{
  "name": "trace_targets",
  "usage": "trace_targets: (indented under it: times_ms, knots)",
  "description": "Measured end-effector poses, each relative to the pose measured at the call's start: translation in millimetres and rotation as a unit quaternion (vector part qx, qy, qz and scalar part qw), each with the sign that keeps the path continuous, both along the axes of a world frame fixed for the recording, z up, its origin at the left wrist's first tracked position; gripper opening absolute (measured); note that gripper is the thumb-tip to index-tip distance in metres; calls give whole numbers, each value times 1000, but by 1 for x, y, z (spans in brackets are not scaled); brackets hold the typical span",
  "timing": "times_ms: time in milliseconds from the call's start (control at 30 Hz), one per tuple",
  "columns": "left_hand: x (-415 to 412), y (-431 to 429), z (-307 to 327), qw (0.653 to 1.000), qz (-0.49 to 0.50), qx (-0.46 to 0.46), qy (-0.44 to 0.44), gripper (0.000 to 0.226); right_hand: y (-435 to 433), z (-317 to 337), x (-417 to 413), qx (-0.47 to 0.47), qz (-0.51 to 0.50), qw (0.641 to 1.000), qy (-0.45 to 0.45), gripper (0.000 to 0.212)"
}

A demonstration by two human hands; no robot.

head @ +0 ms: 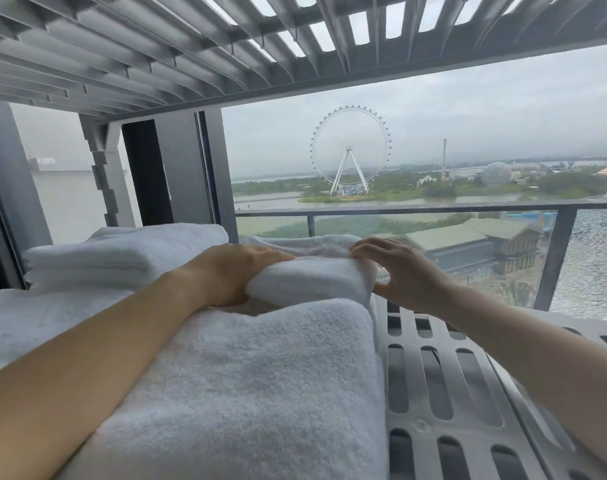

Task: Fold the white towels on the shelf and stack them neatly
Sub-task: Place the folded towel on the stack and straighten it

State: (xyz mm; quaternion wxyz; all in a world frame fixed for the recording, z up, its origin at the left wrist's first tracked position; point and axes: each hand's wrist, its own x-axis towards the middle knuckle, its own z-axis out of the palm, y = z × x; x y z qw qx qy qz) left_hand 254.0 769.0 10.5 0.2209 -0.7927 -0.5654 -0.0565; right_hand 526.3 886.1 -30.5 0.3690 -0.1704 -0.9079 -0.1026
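A small folded white towel [315, 282] lies at the far middle of the slotted grey shelf [444, 386]. My left hand [232, 271] grips its left end, fingers over the top and thumb beneath. My right hand [402, 268] is at its right end, fingertips touching the top edge, thumb spread below, fingers fairly straight. A large folded white towel [246, 386] lies in front of it, under my left forearm. A stack of folded white towels [122, 254] sits at the back left, on another spread white towel [35, 323].
An upper slatted shelf [191, 46] hangs close overhead. A grey upright frame post [104, 168] stands at the back left. Behind the shelf is a window with a balcony railing [433, 209]. The shelf's right part shows bare slots.
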Motion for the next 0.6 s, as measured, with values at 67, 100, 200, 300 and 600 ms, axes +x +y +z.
trace_targets:
  times_ms: [67, 100, 200, 300, 600]
  knots:
    - [-6, 1, 1, 998, -10, 54, -13, 68, -3, 1, -2, 33, 8, 999, 13, 46]
    - [-9, 2, 1, 997, -15, 69, -18, 70, -4, 3, -2, 45, 10, 999, 14, 45]
    - [-10, -1, -4, 999, -37, 5, -37, 73, -5, 6, 0, 33, 9, 999, -9, 47]
    - [-7, -2, -8, 997, -38, -50, -52, 77, -4, 2, 2, -8, 3, 1000, -17, 51]
    - [1, -8, -2, 996, -28, -57, -63, 70, 6, -2, 8, -39, -29, 999, 7, 59]
